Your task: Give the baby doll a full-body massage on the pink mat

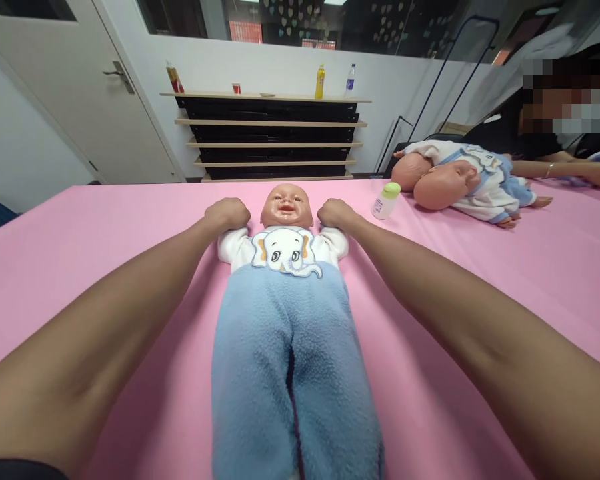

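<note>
A baby doll (286, 280) lies on its back on the pink table cover (145, 280), its head toward the far edge. It wears a white and blue fleece outfit with an elephant face on the chest. My left hand (229, 215) is closed around the doll's arm on the left side of the picture, beside its head. On the other side, my right hand (336, 215) grips the doll's other arm the same way. Both doll arms are bent up, and its hands are hidden inside my fists. The trouser legs run down past the bottom of the picture.
A small bottle with a green cap (387, 201) stands right of my right hand. Two more dolls (473, 177) lie at the right, close to another person's arm (555, 168). Behind the table are a shelf unit (275, 120) with bottles on top and a door (80, 87).
</note>
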Available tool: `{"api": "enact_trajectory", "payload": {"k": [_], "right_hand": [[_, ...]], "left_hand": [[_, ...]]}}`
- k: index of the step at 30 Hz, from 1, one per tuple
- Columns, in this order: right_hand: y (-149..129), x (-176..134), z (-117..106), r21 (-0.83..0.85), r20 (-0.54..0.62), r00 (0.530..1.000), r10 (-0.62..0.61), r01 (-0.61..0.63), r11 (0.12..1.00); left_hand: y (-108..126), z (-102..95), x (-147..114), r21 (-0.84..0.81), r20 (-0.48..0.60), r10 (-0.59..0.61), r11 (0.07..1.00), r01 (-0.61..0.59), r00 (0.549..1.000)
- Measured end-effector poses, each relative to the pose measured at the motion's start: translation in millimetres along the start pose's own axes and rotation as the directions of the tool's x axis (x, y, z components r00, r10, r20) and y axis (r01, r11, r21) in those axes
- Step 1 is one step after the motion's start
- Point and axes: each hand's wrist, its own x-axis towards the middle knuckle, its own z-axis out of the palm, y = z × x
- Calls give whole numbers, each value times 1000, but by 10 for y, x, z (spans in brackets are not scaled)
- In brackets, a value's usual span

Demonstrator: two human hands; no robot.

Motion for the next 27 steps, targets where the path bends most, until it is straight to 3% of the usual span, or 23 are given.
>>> {"api": "enact_trajectory", "payload": {"k": [2,6,10,15,18,21,27], "right_hand": [[-59,-159,-60,-21,-10,996,92,-92,996],[-210,-501,-243,-9,-170,958,233,-238,971],[-286,-889,-538,-32,-357,922,149,-172,985],[-230,-1546,-863,-22,-381,923,59,-72,997],[-171,-1978,-886,-15,-361,932,17,-24,1000],[-146,-2369,-773,-32,-306,951,47,-59,998],[-178,-2871,-476,-27,-138,990,29,-33,999]], "left_hand": [[61,-55,-198,36,-13,-60,998,60,998],[106,-251,-602,65,-210,-39,996,54,977],[29,-588,-1000,99,-326,-14,994,49,945],[-59,-916,-1719,158,-347,72,987,-17,935],[-95,-880,-2226,168,-299,118,983,-69,947],[-140,-687,-2656,139,-228,123,986,-93,966],[-211,-312,-3065,89,-73,92,992,-86,993]]}}
